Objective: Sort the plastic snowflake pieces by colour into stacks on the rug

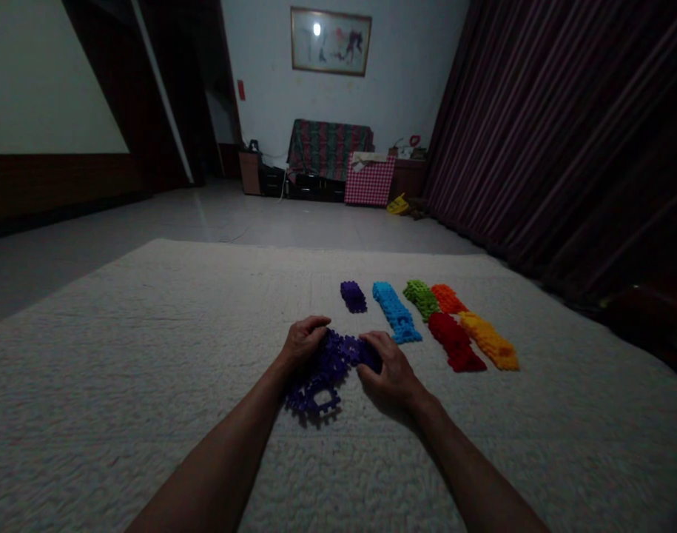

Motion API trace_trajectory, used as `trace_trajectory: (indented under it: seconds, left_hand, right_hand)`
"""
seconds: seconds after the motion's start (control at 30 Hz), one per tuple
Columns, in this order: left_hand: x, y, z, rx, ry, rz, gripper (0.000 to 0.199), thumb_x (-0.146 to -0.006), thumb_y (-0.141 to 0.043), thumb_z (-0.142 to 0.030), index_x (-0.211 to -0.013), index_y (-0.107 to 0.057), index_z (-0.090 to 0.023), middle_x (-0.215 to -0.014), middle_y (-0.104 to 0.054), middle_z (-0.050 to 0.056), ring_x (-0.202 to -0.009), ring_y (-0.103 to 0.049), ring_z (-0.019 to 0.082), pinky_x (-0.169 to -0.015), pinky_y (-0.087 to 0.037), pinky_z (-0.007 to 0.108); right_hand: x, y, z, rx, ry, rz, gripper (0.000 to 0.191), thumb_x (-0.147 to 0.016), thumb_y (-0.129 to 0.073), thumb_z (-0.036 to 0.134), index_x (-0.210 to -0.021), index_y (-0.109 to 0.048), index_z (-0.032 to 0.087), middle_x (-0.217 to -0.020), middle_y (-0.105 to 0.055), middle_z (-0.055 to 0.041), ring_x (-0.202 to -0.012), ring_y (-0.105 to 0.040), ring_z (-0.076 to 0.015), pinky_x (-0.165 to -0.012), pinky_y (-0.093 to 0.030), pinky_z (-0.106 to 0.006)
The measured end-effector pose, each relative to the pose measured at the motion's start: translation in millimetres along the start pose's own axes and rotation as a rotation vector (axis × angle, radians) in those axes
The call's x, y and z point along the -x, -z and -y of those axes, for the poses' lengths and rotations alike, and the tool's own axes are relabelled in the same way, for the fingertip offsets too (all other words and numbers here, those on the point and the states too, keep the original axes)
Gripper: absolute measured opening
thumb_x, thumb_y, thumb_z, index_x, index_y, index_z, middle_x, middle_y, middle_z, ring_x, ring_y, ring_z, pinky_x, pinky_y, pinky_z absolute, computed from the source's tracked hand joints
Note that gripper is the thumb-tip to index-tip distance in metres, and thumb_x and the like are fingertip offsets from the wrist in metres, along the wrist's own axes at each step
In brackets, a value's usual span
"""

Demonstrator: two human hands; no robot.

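Note:
A loose pile of purple interlocking plastic blocks (331,361) with toothed edges lies on the pale quilted cover. My left hand (306,340) is curled over the pile's far left side, its fingers closed against some of the blocks. On the right side, my right hand (392,370) grips a dark purple bunch of blocks (371,358) between thumb and fingers. How many pieces each hand holds is hidden. One square frame-shaped piece shows at the pile's near end. Just beyond the hands sits a small purple stack (353,296).
To the right lie rows of blue blocks (394,311), green blocks (421,297), orange blocks (448,298), red blocks (454,342) and yellow blocks (489,340). Past the quilted cover (149,311) are a tiled floor, a cloth-covered piece of furniture (330,148) and a dark curtain (516,126).

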State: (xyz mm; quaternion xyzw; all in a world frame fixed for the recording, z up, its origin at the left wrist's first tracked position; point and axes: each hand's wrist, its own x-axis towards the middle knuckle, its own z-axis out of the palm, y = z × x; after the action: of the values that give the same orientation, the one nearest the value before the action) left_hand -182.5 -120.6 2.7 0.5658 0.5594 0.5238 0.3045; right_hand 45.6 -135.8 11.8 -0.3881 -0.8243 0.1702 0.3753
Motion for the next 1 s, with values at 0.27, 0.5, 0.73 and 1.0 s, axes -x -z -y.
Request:
trace_trajectory:
  seconds: [0.27,0.5,0.73,1.0]
  left_hand:
    - [0.3,0.8,0.4,-0.045,-0.004,0.017,0.026,-0.075,-0.061,-0.021,-0.096,-0.077,-0.018,-0.1,-0.077,0.008,-0.096,-0.07,0.022,-0.093,-0.052,0.036]
    - [-0.4,0.1,0.6,-0.028,0.017,0.021,0.027,-0.077,-0.059,-0.021,-0.096,-0.076,-0.017,-0.099,-0.077,0.008,-0.095,-0.071,0.021,-0.092,-0.053,0.034]
    - [1.1,-0.5,-3.8,-0.014,0.037,0.005,0.025,-0.077,-0.059,-0.021,-0.094,-0.077,-0.017,-0.097,-0.077,0.007,-0.094,-0.071,0.021,-0.092,-0.054,0.035]
    - [-0.1,-0.3,-6.3,-0.016,0.054,0.011,0.024,-0.077,-0.059,-0.019,-0.093,-0.077,-0.017,-0.098,-0.077,0.006,-0.094,-0.071,0.02,-0.092,-0.053,0.033]
  right_hand:
    - [-3.4,3.0,-11.9,-0.07,-0.005,-0.143,0.046,-0.079,-0.069,0.037,-0.121,-0.059,0.021,-0.119,-0.066,-0.0112,-0.109,-0.063,-0.0265,-0.095,-0.051,-0.044]
    - [-7.9,-7.7,-5.9,-0.237,-0.017,-0.228,0.049,-0.084,-0.066,0.038,-0.129,-0.054,0.024,-0.124,-0.063,-0.0111,-0.107,-0.064,-0.0234,-0.083,-0.056,-0.037]
    - [-8.0,-17.2,6.1,-0.345,-0.053,-0.054,0.037,-0.087,-0.059,0.038,-0.123,-0.058,0.027,-0.121,-0.066,-0.0064,-0.112,-0.062,-0.0228,-0.097,-0.049,-0.04]
    - [-3.9,-6.2,-4.1,-0.141,0.062,-0.042,0.039,-0.081,-0.053,0.025,-0.12,-0.055,0.021,-0.131,-0.059,-0.0127,-0.124,-0.055,-0.0261,-0.106,-0.043,-0.045]
